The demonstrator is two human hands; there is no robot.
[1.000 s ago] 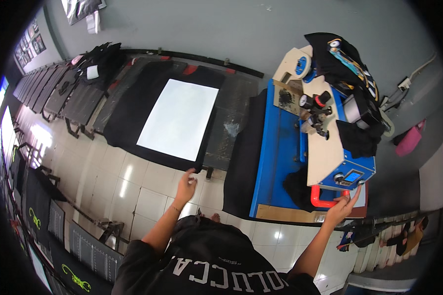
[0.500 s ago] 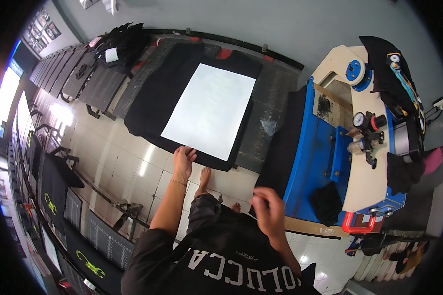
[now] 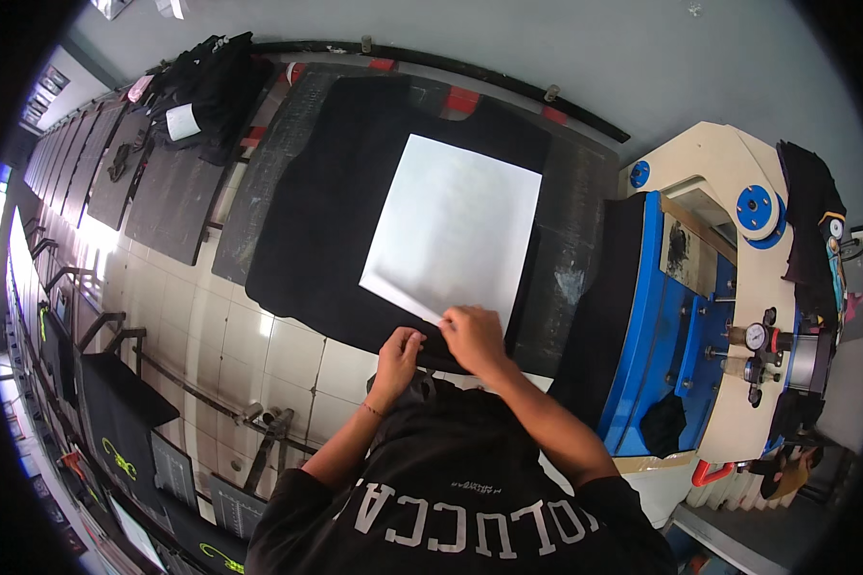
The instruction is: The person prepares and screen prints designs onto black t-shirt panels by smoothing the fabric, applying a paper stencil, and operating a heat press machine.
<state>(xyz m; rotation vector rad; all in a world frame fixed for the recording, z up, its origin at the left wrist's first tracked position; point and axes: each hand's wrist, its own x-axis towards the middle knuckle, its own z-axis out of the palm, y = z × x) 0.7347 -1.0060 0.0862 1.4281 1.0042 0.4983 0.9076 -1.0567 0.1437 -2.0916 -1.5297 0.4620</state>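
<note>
A white sheet [image 3: 455, 225] lies on a black T-shirt [image 3: 307, 230], spread over a dark flat board [image 3: 585, 225]. My right hand [image 3: 473, 340] is closed on the sheet's near edge, which curls up toward the fingers. Just left of it, my left hand [image 3: 400, 362] is by the shirt's near hem with its fingers bent together. Whatever is between those fingertips, if anything, is hidden.
To the right stands a blue and cream press machine [image 3: 662, 326] with a pressure gauge [image 3: 757, 336]. Black garments [image 3: 211, 86] are heaped at the back left, beside a row of dark boards [image 3: 168, 192]. Metal bars [image 3: 268, 431] stand low on the left over the tiled floor.
My right hand has come in from the right, away from the sheet, to grip its near edge, which now curls up. My left hand has shifted right and nearer to me, its fingers now bent.
</note>
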